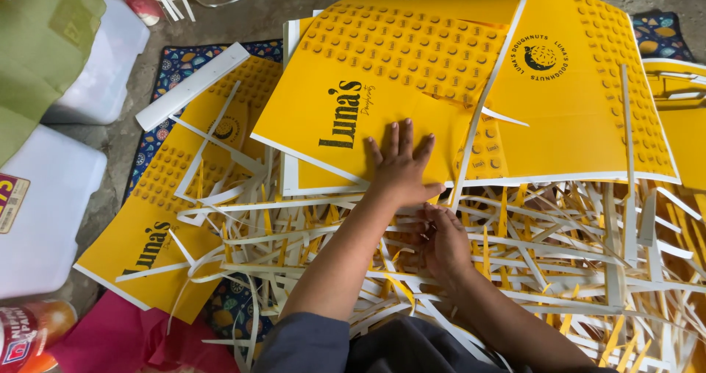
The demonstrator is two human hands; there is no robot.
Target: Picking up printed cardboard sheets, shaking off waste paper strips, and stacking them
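Yellow printed cardboard sheets [382, 86] lie stacked and overlapping on the floor, and the left hand [401, 168] presses flat on the near edge of the top one, fingers spread wide and pointing away from the person. Just nearer and slightly right, the right hand [441, 240] sits low in a heap of paper strips [559, 263], its fingers curled in toward the sheet's white lower edge; whether it pinches a strip or the edge itself cannot be told. The two hands are close together, nearly touching.

That near edge of the top sheet runs left to right directly under the left palm. A second large yellow sheet [581, 86] overlaps it on the right, and another [158, 218] lies slanted at the near left, crossed by loose white strips. A long white card offcut [193, 86] rests at the far left. Strips cover almost all the floor near and to the right of the hands. White plastic-wrapped bundles [44, 218] and green cloth [37, 42] fill the left side, with a patterned mat [173, 64] showing between them and the sheets.
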